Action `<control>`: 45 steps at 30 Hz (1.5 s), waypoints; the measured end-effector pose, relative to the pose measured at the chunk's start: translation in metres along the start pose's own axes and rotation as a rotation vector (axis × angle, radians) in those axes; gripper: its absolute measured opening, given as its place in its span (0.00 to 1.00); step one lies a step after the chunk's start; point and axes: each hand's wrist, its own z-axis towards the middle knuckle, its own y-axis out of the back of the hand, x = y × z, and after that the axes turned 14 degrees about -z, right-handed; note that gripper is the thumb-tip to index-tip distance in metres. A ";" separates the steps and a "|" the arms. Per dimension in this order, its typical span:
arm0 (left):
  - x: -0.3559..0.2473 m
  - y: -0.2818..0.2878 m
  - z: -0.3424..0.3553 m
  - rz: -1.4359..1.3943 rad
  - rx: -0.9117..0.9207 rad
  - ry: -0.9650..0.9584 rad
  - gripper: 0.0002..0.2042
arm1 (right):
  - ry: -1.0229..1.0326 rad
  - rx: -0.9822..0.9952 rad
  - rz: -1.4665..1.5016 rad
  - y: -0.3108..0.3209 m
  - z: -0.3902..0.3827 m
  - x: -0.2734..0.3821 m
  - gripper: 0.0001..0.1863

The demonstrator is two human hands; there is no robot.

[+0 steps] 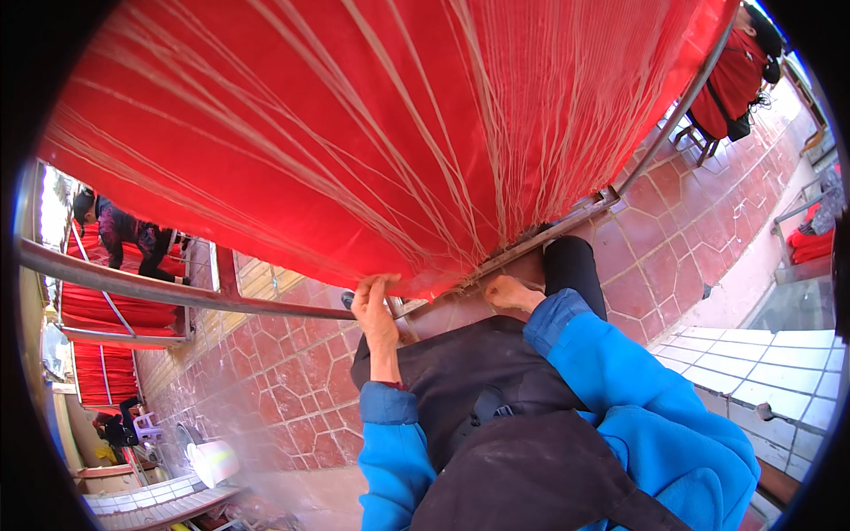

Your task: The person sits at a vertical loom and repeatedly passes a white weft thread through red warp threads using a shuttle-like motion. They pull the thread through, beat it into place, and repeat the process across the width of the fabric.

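A large red fabric (336,142) spreads above my lap, with many pale threads (460,168) fanning over it and gathering near its lower edge. My left hand (376,314) pinches that edge, thumb and fingers at the cloth, beside a metal rail (248,303). A little to the right and just below the gathered threads, my right hand (509,292) has its fingers curled; whether they hold thread is too small to tell. My blue sleeves and dark apron (469,389) fill the lower middle.
Co-workers sit at the upper right (730,80) and left (124,230), the left one beside red-cloth frames (115,314). Below are red floor tiles (283,380), a purple stool (146,425) and a white bucket (212,460). A white-tiled ledge (753,372) stands to my right.
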 end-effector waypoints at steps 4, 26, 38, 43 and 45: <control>-0.011 0.033 -0.027 0.020 -0.015 -0.022 0.01 | 0.003 0.045 -0.015 0.001 -0.002 0.008 0.10; 0.118 0.142 -0.087 0.995 -0.079 0.363 0.20 | 0.385 -0.814 0.781 0.153 0.000 0.091 0.18; 0.058 0.042 -0.074 0.472 -0.016 0.232 0.15 | 0.439 -0.403 0.908 0.156 -0.023 0.128 0.18; -0.016 -0.041 -0.017 0.566 0.087 -0.279 0.20 | 0.479 -0.596 0.723 0.150 -0.012 0.128 0.23; -0.030 -0.071 0.005 0.417 0.138 -0.404 0.22 | 0.515 -0.554 0.784 0.153 -0.004 0.130 0.24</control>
